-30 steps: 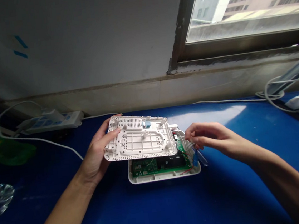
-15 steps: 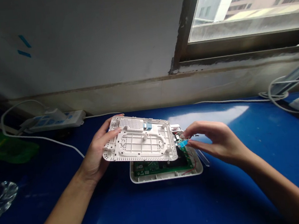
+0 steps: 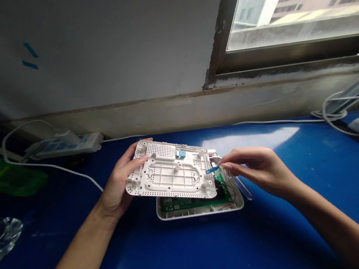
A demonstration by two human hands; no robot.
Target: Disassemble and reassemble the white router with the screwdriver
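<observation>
My left hand (image 3: 118, 180) grips the left end of a white perforated plastic cover (image 3: 164, 175), thumb on its ribbed inner face. The cover is tilted above a white casing (image 3: 201, 212) lying on the blue table, hiding part of it. Inside the casing a green circuit board (image 3: 187, 203) and thin red wires show. My right hand (image 3: 251, 165) pinches a small blue connector piece (image 3: 212, 170) between thumb and fingertips, in front of the cover's right edge. A similar light-blue connector piece (image 3: 181, 154) sits at the cover's upper edge.
A clear plastic rod-like piece (image 3: 243, 189) lies right of the casing. Back left are a power strip (image 3: 70, 143) with a white cable and a green bottle (image 3: 9, 175). Crumpled clear plastic (image 3: 1, 239) lies at the left. Coiled white cable (image 3: 329, 114) rests at the back right.
The blue piece in my right hand has turned and moved left, so its tip now overlaps the cover's right edge. The cover has shifted slightly right.
</observation>
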